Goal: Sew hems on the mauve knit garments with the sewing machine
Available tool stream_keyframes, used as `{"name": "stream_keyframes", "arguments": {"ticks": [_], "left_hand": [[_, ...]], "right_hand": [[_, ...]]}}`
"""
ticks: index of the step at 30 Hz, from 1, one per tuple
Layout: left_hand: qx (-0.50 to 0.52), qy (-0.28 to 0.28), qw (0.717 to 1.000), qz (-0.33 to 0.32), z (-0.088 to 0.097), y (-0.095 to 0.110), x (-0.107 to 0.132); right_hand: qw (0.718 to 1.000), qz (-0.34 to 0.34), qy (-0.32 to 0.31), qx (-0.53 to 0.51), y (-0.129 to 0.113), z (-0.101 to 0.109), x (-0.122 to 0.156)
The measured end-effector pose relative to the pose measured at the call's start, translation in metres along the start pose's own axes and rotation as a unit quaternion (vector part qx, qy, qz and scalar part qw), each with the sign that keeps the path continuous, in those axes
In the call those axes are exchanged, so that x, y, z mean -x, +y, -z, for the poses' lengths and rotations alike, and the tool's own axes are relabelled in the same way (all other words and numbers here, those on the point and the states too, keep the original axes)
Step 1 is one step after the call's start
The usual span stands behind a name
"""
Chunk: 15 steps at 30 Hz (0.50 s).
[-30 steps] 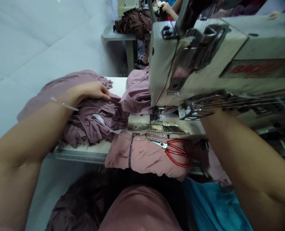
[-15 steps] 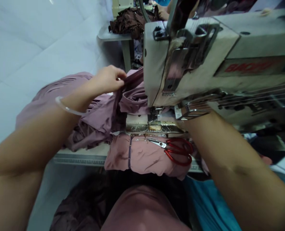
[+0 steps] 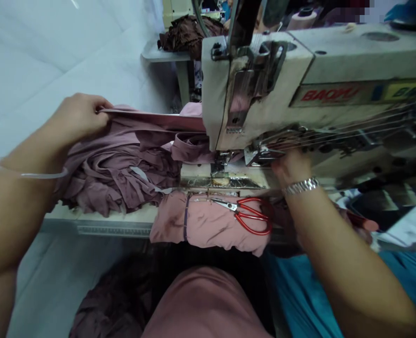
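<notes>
head view: the left grip (image 3: 77,117) is closed on the end of a mauve fabric strip (image 3: 151,118), fingers curled and pinching it. the strip runs taut from the grip rightward to the needle end of a worn cream sewing machine (image 3: 264,94). a second ago this grip lay flat on the cloth; half a second ago it pinched the strip close against the machine's face. it has since swung out to the left, so the slack is drawn out and the strip stands stretched rather than bunched at the foot. just below the grip, a crumpled heap of mauve cloth pieces (image 3: 116,173) lies on the pale desk (image 3: 98,225). a clear bangle (image 3: 35,174) circles the wrist behind it.

the right grip (image 3: 292,166) sits under the machine's arm, its fingers hidden by the metal guide, so spread or closed cannot be told. it is newly in view with a silver wristwatch (image 3: 301,186); before, only forearm showed. left of and below it, red-handled scissors (image 3: 252,218) rest on a pink cloth bundle tied with a dark band (image 3: 200,223), unmoved.
</notes>
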State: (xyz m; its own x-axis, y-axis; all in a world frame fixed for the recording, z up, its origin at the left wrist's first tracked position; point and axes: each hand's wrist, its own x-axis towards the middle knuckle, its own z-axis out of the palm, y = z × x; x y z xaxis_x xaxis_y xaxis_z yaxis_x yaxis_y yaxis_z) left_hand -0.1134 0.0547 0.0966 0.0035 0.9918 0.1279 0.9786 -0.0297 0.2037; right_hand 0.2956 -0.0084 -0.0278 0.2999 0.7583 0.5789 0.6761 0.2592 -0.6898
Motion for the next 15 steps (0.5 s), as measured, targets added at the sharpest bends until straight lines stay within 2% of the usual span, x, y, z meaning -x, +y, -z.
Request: {"name": "stream_keyframes", "arguments": {"ticks": [2,4,6,8,10,12,15], "left_hand": [[0.130,-0.060,0.990,0.007,0.002,0.010,0.014],[0.234,-0.114,0.965,-0.016,-0.004,0.021,0.029],[0.258,-0.162,0.949,-0.076,-0.013,0.030,0.041],[0.217,-0.182,0.951,-0.121,-0.021,0.034,0.048],[0.159,-0.149,0.969,-0.116,-0.026,0.033,0.049],[0.136,-0.083,0.984,-0.078,-0.023,0.029,0.048],[0.144,-0.016,0.988,-0.042,-0.014,0.033,0.051]], "right_hand": [[0.998,-0.029,0.014,-0.055,0.000,0.004,0.009],[0.990,-0.062,0.029,-0.122,-0.003,0.017,0.029],[0.940,-0.168,0.074,-0.288,-0.004,0.035,0.054],[0.914,-0.216,0.098,-0.329,-0.001,0.055,0.075],[0.917,-0.226,0.099,-0.312,0.006,0.072,0.089],[0.919,-0.224,0.100,-0.310,0.006,0.080,0.096],[0.920,-0.186,0.180,-0.293,-0.016,0.071,0.099]]}}
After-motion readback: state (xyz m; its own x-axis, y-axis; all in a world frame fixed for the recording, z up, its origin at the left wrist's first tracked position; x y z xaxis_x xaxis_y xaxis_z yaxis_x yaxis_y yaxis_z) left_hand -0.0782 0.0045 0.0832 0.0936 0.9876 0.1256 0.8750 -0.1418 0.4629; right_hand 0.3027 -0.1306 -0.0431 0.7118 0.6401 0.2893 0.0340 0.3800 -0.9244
